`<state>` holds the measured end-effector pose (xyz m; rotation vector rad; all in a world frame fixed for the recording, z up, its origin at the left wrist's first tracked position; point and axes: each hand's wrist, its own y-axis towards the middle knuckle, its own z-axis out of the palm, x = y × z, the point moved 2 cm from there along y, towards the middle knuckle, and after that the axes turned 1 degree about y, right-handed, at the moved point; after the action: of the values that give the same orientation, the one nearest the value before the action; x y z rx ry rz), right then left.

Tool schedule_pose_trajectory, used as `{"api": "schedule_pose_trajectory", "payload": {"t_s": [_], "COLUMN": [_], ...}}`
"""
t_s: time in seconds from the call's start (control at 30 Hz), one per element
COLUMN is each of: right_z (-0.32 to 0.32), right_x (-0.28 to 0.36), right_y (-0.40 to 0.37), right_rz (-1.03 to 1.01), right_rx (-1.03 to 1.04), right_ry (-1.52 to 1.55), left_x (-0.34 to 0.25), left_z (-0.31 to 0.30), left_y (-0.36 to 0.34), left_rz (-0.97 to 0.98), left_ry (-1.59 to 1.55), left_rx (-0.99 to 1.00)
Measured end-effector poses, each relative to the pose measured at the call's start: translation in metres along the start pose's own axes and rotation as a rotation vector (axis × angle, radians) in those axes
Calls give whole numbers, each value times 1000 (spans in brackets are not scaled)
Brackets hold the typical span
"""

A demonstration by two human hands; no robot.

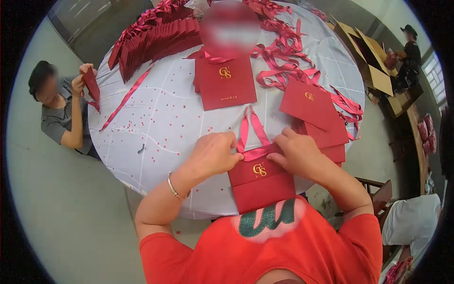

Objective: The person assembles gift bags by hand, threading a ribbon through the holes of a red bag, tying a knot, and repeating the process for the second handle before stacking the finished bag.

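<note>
A red paper gift bag (261, 191) with a gold monogram lies flat at the table's near edge, against my red shirt. A pink ribbon (256, 154) runs across its top, and a ribbon loop (251, 124) extends beyond it. My left hand (215, 150) pinches the ribbon at the bag's upper left corner, thumb and fingers closed. At the upper right, my right hand (294, 154) is closed on the ribbon, its thumb pressing down. The undersides of both grips are hidden.
More red bags (226, 85) lie ahead; others (312, 106) are stacked right, beside tangled ribbons (288, 66). A long row of bags (158, 42) stands far left. One person (61, 104) handles a bag at left; another (409, 61) stands near cardboard boxes (366, 57).
</note>
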<state>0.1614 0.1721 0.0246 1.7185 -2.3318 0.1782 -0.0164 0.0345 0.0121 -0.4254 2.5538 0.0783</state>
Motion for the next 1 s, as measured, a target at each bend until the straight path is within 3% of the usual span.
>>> {"api": "schedule_pose_trajectory", "payload": {"t_s": [0.13,0.2,0.3,0.53,0.73,0.93,1.0], "right_z": [7,11,18,15,16,17,15], "right_x": [6,8,11,12,11,10,8], "right_y": [-6,-9,-12,-16,-20,-22,-24], "right_rz": [24,21,25,-39,-13,-37,-29], "right_rx": [32,15,-33,-72,-77,-136,-149], "right_ry": [-84,-99,-115,-121,-101,-114,-60], "left_x": [-1,0,-3,-5,-7,-1,0], "left_z": [-1,2,0,1,-2,-3,-10], "left_y": [1,1,1,2,1,3,4], "left_rz": [27,235,272,307,229,238,342], "left_ry": [-1,7,150,198,344,321,112], "left_rx": [91,-21,41,-10,-20,-46,-166]}}
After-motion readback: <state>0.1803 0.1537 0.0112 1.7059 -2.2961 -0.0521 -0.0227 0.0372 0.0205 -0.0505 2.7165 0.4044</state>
